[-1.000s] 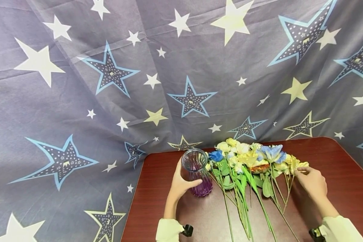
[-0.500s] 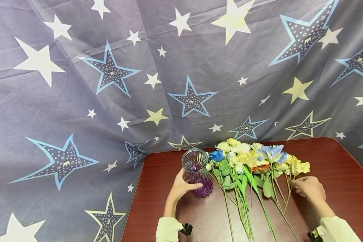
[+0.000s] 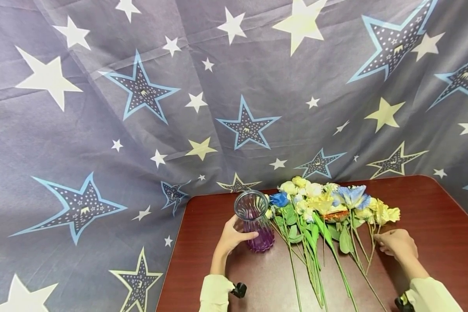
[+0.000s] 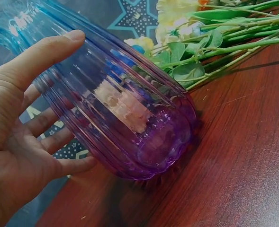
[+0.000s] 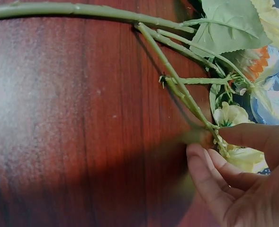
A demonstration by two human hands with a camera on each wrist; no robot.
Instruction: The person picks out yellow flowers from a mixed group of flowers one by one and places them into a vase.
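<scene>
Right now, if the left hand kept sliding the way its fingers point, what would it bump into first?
The left hand already grips the purple vase. Straight on past it, the first thing is probably the pile of flowers lying beside the vase, though depth is hard to judge.

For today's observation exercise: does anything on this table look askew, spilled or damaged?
Nothing stands out. The left hand holds the purple glass vase, empty and unbroken. The artificial flowers lie in a loose row on the table, and the right hand pinches one stem.

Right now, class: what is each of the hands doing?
Left hand: grips the purple glass vase.
Right hand: pinches a yellow flower stem.
</scene>
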